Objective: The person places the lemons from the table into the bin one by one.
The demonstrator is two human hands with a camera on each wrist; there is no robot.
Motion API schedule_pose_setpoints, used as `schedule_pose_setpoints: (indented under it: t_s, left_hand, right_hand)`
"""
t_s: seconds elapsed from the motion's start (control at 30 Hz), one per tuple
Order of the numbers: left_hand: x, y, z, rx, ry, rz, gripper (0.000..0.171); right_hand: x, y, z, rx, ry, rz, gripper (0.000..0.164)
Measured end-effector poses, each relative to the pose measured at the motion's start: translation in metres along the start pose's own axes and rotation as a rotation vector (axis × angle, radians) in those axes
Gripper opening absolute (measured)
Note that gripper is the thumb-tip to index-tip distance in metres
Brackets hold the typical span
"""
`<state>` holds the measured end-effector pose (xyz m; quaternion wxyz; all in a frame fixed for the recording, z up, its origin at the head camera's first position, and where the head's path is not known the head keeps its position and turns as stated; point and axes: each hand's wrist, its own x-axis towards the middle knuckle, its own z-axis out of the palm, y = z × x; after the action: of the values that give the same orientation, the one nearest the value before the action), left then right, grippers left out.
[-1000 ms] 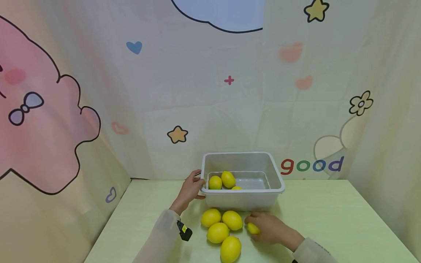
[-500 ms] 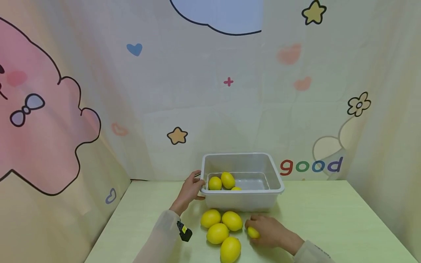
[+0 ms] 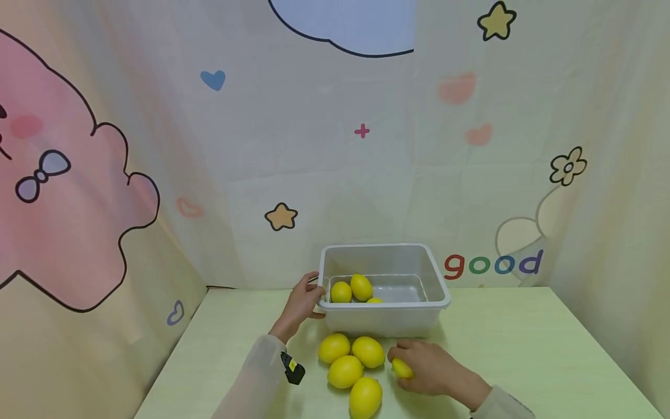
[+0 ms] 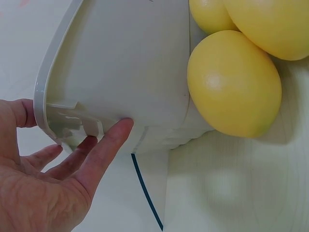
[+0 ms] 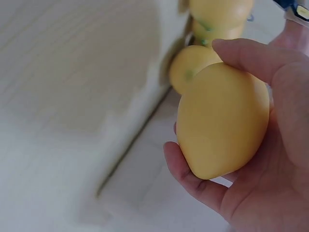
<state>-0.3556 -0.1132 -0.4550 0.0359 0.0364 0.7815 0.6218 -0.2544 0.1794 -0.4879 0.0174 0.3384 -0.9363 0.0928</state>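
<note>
My right hand [image 3: 430, 368] grips a yellow lemon [image 5: 222, 121], thumb on one side and fingers curled round the other, low over the table in front of the bin. At the left end of a pale grey plastic bin [image 3: 384, 317], my left hand [image 3: 302, 301] holds the rim; in the left wrist view its thumb hooks the rim [image 4: 42, 92] and its fingers lie against the outer wall. Inside the bin sit a few lemons [image 3: 361, 287], one mostly hidden by the front wall. Several more lemons [image 3: 345, 372] lie grouped on the table before it, left of my right hand.
The bin stands at the back of a pale green table [image 3: 523, 349], close to a printed curtain [image 3: 366, 186]. A black device [image 3: 293, 368] is strapped to the left wrist.
The view shifts very slightly. Both hands keep their grips, and the right hand with its lemon stays almost in the same spot.
</note>
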Motion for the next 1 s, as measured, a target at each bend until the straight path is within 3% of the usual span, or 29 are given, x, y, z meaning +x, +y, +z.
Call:
schedule_pose_setpoints:
  t_s: [0.53, 1.0]
  left_hand:
    - [0.002, -0.002, -0.002, -0.016, -0.015, 0.006, 0.057]
    - [-0.001, 0.001, -0.002, -0.003, -0.02, 0.008, 0.056]
  right_hand:
    - [-0.004, -0.026, -0.037, -0.039, 0.05, -0.016, 0.036]
    - [-0.007, -0.031, -0.069, -0.053, 0.143, -0.016, 0.035]
